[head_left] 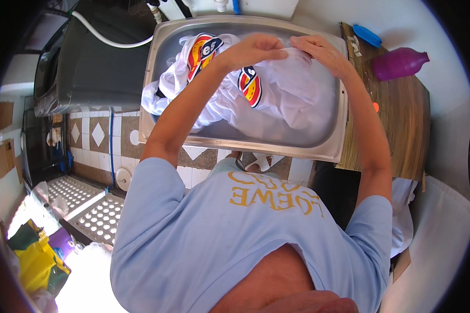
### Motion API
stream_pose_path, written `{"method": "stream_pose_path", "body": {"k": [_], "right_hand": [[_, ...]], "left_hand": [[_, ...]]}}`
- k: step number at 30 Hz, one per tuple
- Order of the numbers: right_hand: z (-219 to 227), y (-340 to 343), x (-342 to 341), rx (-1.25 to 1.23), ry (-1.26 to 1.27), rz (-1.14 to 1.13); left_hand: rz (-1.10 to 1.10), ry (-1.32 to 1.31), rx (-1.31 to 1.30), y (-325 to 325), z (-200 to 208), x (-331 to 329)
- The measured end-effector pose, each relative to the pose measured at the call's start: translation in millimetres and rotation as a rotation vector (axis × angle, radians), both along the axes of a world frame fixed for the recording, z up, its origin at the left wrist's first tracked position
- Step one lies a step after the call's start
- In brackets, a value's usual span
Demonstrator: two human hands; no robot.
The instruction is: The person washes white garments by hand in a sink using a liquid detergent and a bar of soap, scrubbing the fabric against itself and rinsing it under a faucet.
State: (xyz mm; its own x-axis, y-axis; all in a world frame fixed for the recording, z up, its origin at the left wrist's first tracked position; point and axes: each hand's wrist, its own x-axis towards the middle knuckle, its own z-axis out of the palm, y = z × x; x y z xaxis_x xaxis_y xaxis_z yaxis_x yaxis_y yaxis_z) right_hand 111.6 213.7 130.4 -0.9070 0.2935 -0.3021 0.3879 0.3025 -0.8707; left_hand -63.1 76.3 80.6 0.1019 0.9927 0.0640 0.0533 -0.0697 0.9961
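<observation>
A wet white garment (292,86) with red, yellow and navy printed patches lies bunched in a rectangular metal basin (277,147) with cloudy water. Above its far part, my left hand (257,50) is closed, fingers bent and thumb pointing right, seemingly gripping white cloth. Close by on the right, my right hand (321,53) pinches the garment with its fingertips. A small gap separates the two hands, and cloth shows between and below them. The left fingertips are partly hidden.
A dark grey appliance (107,68) with a white hose (107,41) stands left. On the wooden counter (397,120) at right are a purple bottle (399,63) and a blue brush-like item (367,35). Perforated white panels (96,219) and a yellow-green bag (36,263) lie lower left.
</observation>
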Motion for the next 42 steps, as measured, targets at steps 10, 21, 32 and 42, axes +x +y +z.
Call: {"method": "stream_pose_path", "body": {"k": [10, 21, 32, 42], "right_hand": [[-30, 23, 6, 0.159, -0.044, -0.08], [55, 34, 4, 0.196, -0.033, 0.132], [14, 9, 9, 0.762, 0.456, -0.264], [-99, -62, 95, 0.624, -0.375, -0.519]], "left_hand": [[0.036, -0.264, -0.263, -64, 6, -44], [0.024, -0.352, -0.193, -40, 0, -65], [-0.013, -0.068, -0.381, -22, -20, -60], [0.51, -0.442, -0.362, -91, -13, -31]]}}
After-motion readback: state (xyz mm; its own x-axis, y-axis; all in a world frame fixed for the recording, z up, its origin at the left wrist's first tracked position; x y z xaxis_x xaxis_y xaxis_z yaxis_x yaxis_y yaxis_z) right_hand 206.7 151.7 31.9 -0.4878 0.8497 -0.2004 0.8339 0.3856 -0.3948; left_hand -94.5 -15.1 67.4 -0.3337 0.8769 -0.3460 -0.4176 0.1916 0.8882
